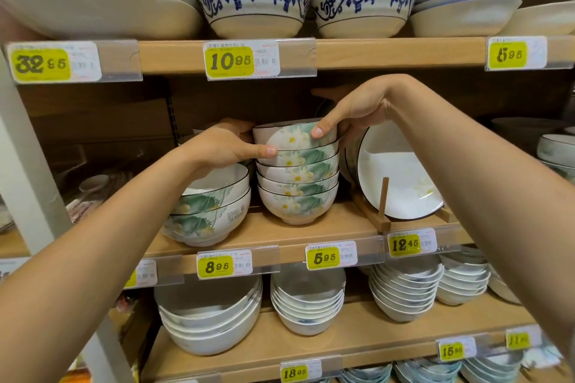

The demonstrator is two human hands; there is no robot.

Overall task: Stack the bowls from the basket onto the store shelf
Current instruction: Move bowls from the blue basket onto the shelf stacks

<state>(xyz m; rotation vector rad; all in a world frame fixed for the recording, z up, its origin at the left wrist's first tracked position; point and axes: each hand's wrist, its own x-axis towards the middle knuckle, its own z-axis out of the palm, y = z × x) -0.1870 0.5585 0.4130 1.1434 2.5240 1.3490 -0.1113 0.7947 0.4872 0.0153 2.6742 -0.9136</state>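
A stack of several white bowls with green leaves and white lotus flowers stands on the middle wooden shelf. The top bowl sits nested on that stack. My left hand grips the top bowl's left side, thumb across its front. My right hand grips its right rim from above, thumb on the front. The basket is out of view.
Two larger lotus bowls stand left of the stack. A white plate leans in a wooden rack on the right. Blue-patterned bowls fill the shelf above; white bowl stacks sit below. Yellow price tags line the shelf edges.
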